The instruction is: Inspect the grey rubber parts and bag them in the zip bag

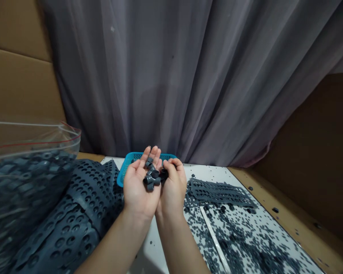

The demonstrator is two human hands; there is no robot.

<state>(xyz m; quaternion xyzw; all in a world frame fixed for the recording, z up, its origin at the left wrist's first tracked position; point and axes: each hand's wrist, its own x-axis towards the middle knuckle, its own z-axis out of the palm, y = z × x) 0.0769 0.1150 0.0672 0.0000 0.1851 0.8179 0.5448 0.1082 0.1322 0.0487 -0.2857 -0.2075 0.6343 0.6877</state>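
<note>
You cup gray rings in your spread left hand; your right hand pinches a dark ring, blue basket at twelve o'clock.

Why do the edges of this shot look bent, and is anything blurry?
In the head view, the table edge slants steeply, suggesting wide-lens stretching; the grey pieces in the left hand look fairly sharp, while the plastic bag shows pale glare.

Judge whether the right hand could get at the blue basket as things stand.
Probably yes: the right hand sits just before the blue basket, nothing between them, though it holds dark pieces.
</note>
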